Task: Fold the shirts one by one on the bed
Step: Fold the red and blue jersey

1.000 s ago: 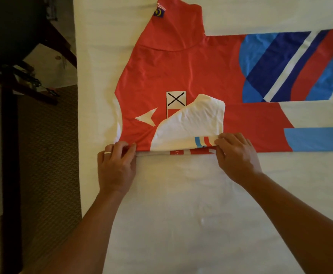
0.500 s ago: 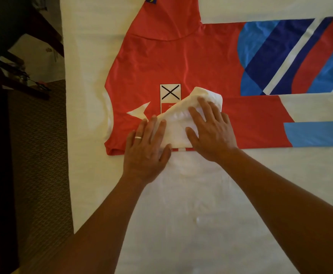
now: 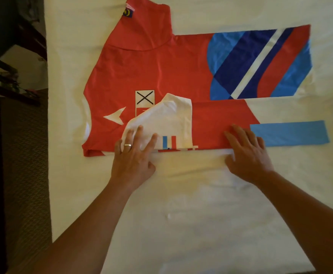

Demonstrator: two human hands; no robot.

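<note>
Half a second ago my 2 hands sat close together on the folded-in white sleeve (image 3: 167,119); now they have spread apart along the near fold of the red shirt (image 3: 151,76), which lies flat on the bed (image 3: 181,214). I judge this side fold set and being smoothed. My left hand (image 3: 135,153) lies flat, fingers straight, pressing the sleeve's near corner, gripping nothing. My right hand (image 3: 247,151) lies flat too, fingers splayed over the folded edge just beside the light-blue band (image 3: 290,135).
</note>
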